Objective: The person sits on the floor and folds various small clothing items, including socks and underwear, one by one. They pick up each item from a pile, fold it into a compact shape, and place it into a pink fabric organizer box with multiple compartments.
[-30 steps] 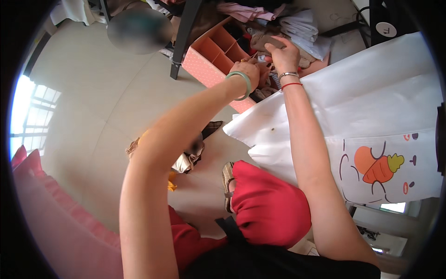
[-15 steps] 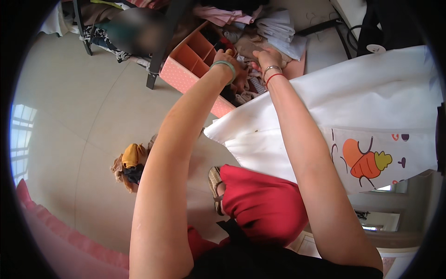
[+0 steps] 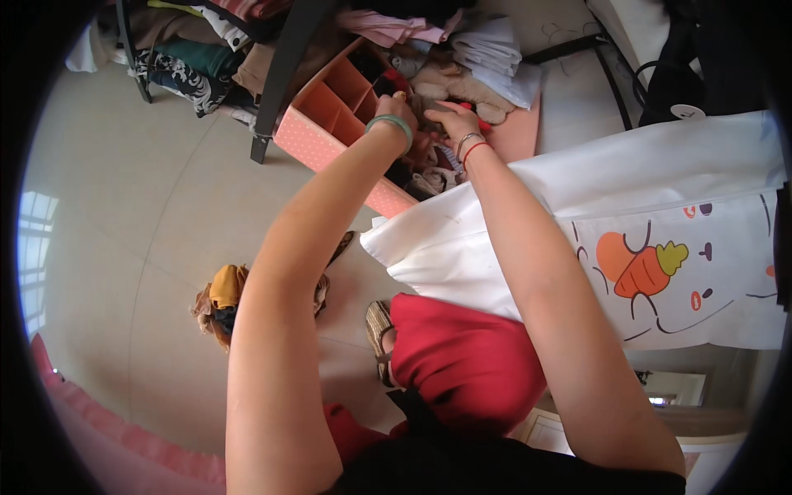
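Both my hands reach into a pink polka-dot storage box [image 3: 318, 155] that has compartments and holds crumpled small garments [image 3: 436, 179]. My left hand [image 3: 396, 111], with a green bangle at its wrist, is closed over the middle of the box; what it grips is hidden, though a small yellowish bit shows at the fingertips. A little to the right, my right hand [image 3: 458, 124] has its fingers stretched out and apart above the garments. Something red lies just beyond it, beside a beige fluffy cloth [image 3: 466, 87].
Folded clothes [image 3: 198, 62] sit on a black-framed rack [image 3: 280, 74] at the far left. Folded white cloth [image 3: 488, 54] lies behind the box. A white cloth with a carrot print [image 3: 643, 276] hangs at right. Yellow and brown cloths [image 3: 223, 297] lie on the floor.
My right hand has shifted slightly left and its fingers have spread. The beige fluffy cloth and something red now show beyond it. My left hand stays closed in nearly the same place.
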A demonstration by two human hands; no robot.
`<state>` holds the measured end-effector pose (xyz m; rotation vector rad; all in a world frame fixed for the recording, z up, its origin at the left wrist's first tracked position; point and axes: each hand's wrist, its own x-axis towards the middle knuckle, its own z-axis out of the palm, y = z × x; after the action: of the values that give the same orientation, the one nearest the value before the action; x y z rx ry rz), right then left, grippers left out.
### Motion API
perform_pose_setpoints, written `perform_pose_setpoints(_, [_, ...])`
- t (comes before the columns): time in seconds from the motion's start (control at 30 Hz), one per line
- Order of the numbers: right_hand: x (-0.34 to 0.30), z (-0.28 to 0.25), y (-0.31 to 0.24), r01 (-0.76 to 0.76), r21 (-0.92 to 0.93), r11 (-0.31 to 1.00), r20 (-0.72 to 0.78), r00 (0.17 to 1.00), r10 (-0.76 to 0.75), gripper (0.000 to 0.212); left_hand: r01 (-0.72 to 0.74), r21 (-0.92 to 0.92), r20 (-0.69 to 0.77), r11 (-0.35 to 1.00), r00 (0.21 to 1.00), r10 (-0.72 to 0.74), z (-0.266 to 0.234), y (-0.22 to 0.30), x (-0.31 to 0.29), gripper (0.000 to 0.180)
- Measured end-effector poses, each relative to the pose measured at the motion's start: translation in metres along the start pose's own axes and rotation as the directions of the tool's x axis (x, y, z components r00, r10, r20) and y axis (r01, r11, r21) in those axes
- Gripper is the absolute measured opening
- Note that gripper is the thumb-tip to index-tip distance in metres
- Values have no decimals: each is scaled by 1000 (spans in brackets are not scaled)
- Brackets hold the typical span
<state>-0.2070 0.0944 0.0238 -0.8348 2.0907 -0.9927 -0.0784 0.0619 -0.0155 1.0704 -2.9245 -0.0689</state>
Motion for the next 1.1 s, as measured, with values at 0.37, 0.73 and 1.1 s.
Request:
perform_pose_setpoints(0.37, [22, 3, -32, -102, -564, 820, 172, 956, 237, 36, -8, -144, 39, 990, 999, 14, -3, 0, -27, 35])
perform_pose_setpoints(0.73, [53, 15, -23, 473, -856, 207, 450, 880, -153, 36, -13, -157, 15, 988, 1000, 15, -36, 12, -58, 36])
perform_pose_setpoints(1.1, [39, 20, -40, 354, -870, 343, 346, 934, -87, 39, 24, -320, 22, 947, 1000, -18, -11, 8, -58, 53])
